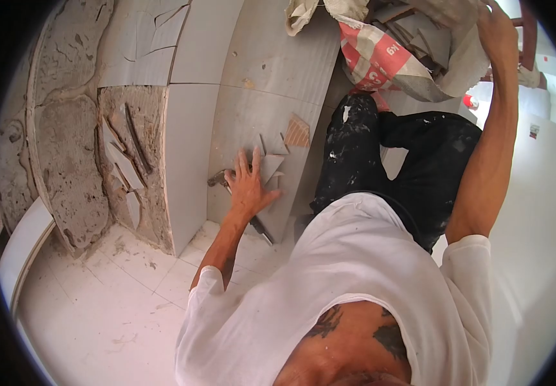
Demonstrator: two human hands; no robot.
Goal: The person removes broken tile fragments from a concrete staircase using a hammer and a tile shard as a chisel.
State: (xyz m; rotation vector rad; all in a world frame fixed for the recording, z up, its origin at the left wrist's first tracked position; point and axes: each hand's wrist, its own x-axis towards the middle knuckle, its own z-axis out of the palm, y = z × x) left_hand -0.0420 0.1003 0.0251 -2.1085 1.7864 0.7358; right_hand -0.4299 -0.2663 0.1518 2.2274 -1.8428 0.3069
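Observation:
My left hand (249, 186) is open, its fingers spread over a pale tiled ledge. Beside and partly under it lie broken tile shards (269, 165). A hammer (262, 229) lies beneath this hand; its head shows left of the fingers, its middle is hidden. A brown-backed tile piece (297, 131) rests a little farther off on the ledge. At the upper right, my right hand (498, 31) grips the rim of a red and white sack (390, 55), though its fingertips are partly hidden. Inside the sack are several broken tile pieces (429, 38).
On the left, a lower step with bare mortar (152, 122) carries long loose shards (120, 157). Cracked tiles (146, 38) cover the step above. White floor tiles (111, 289) with scattered debris lie below. A white panel (541, 212) stands on the right.

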